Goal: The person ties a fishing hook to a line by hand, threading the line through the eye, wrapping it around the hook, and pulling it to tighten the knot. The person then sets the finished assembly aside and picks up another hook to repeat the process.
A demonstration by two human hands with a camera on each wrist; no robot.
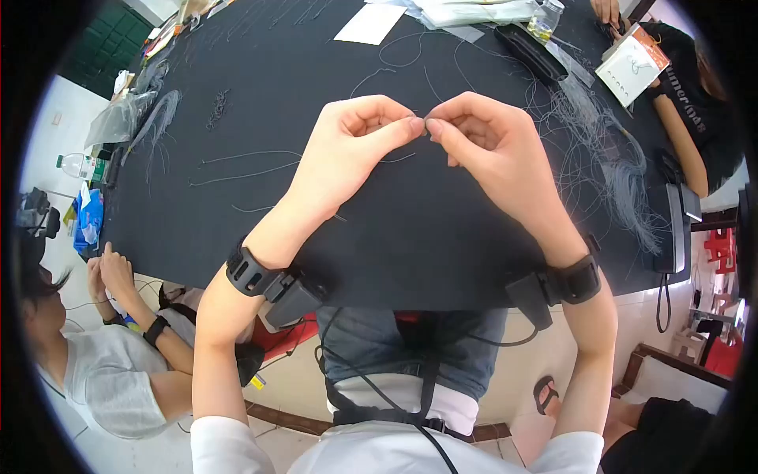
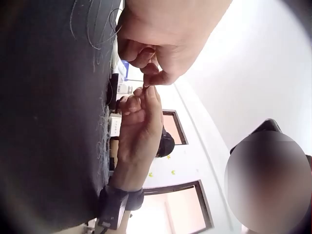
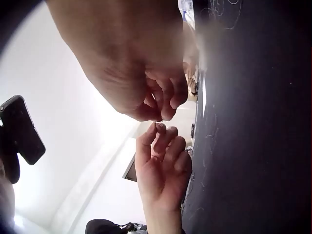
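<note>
Both hands meet over the black table, fingertips almost touching. My left hand (image 1: 335, 154) pinches a thin grey cord (image 1: 425, 132) between thumb and forefinger. Opposite it, my right hand (image 1: 505, 154) pinches the same spot, its other fingers curled in toward the palm. Most of the cord is hidden by the fingers, and I cannot tell whether it is one piece or two ends. In the right wrist view only a tiny bit shows between the fingertips. Several loose cords (image 1: 249, 157) lie on the table beside and beneath the left forearm.
A large tangled bundle of thin grey strands (image 1: 632, 186) spreads at the right. Behind it lie a black case (image 1: 530, 52) and a small clear jar (image 1: 545, 20). White paper (image 1: 370, 24) lies at the back. A small dark coil (image 1: 218, 109) is at left. Other people sit at both sides.
</note>
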